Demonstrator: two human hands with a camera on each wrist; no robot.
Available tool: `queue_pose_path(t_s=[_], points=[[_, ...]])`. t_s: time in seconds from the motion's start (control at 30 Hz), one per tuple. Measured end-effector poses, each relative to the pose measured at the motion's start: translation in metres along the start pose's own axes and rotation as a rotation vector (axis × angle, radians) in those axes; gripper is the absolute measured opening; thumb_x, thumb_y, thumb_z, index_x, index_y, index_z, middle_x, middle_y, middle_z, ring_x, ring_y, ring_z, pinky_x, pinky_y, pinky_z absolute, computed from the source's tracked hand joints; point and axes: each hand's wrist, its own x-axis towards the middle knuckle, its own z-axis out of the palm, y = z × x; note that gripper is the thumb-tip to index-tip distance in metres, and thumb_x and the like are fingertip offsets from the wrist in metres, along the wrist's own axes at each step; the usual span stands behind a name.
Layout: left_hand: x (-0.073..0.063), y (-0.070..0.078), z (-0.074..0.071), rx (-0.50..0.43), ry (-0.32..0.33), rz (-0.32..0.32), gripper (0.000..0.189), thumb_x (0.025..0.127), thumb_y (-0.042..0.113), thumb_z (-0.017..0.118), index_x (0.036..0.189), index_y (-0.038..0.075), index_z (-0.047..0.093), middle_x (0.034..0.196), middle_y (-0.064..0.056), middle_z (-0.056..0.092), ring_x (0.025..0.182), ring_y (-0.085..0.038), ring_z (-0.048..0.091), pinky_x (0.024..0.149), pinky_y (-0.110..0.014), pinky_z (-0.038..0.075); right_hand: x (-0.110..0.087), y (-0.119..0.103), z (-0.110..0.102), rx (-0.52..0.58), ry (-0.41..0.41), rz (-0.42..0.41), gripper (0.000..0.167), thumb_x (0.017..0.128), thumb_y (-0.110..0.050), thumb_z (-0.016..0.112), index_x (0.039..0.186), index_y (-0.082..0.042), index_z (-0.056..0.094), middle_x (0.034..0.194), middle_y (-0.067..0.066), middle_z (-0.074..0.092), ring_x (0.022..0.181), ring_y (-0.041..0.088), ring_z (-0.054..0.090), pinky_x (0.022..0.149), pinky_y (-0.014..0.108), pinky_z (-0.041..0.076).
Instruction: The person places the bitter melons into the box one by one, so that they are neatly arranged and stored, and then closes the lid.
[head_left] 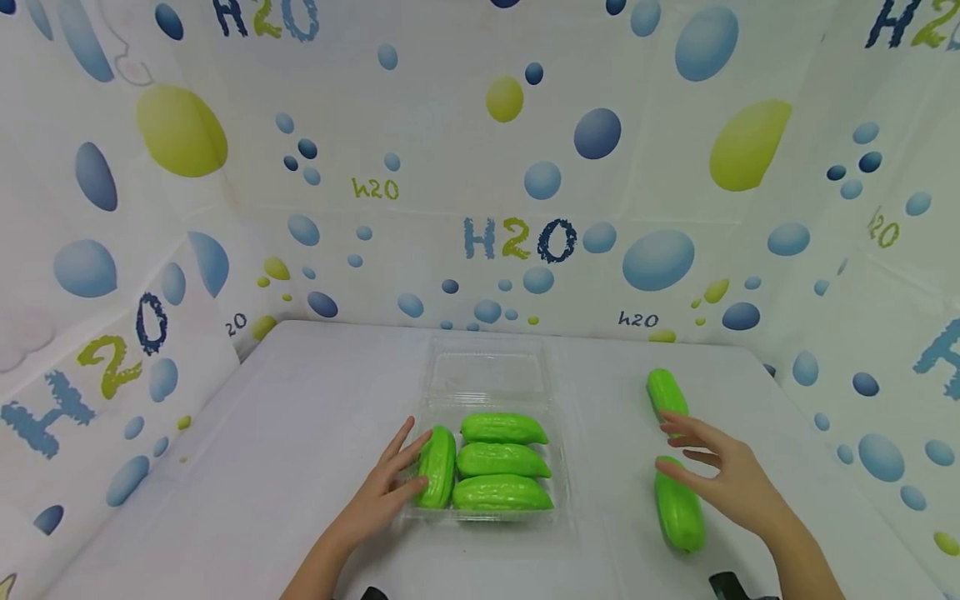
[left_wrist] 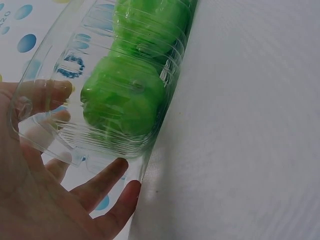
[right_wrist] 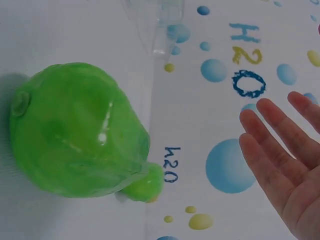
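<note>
A clear plastic clamshell container (head_left: 562,467) lies with its lid (head_left: 487,371) folded back. Inside are a green ridged gourd (head_left: 437,468) set lengthwise at the left and three more gourds (head_left: 502,460) stacked crosswise in rows beside it. My left hand (head_left: 378,496) is at the container's left wall, fingers spread, with fingertips over the rim at the lengthwise gourd. To the right, my right hand (head_left: 723,471) hovers with loosely bent fingers over a near gourd (head_left: 681,508), holding nothing. A far gourd (head_left: 666,392) lies just beyond its fingertips.
A white-covered table (head_left: 247,467) carries everything. Behind it and at both sides hangs a white curtain (head_left: 442,108) printed with blue and yellow drops and H2O lettering. Dark strap ends (head_left: 727,583) show at the bottom edge of the head view.
</note>
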Motion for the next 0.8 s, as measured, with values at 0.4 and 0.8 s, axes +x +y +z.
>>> queue_pose_path(t_s=[0.4,0.8], points=[[0.0,0.001,0.0,-0.005,-0.004,-0.001,0.055,0.089,0.012,0.058,0.14,0.011,0.038,0.153,-0.009,0.003,0.132,-0.039,0.022,0.077,-0.023,0.046,-0.019,0.011,0.0,-0.081,0.038,0.177,0.059,0.081,-0.034,0.069,0.132,-0.012,0.047,0.118,0.011,0.058,0.101,0.025,0.057,0.08,0.033,0.05],[-0.001,0.002,-0.001,-0.005,-0.009,0.022,0.055,0.089,0.013,0.058,0.14,0.011,0.038,0.153,-0.01,0.003,0.133,-0.039,0.019,0.08,-0.025,0.045,-0.035,0.029,0.013,-0.126,0.016,0.317,0.079,0.075,-0.051,0.069,0.134,-0.005,0.043,0.128,0.019,0.049,0.105,0.036,0.053,0.079,0.045,0.049]])
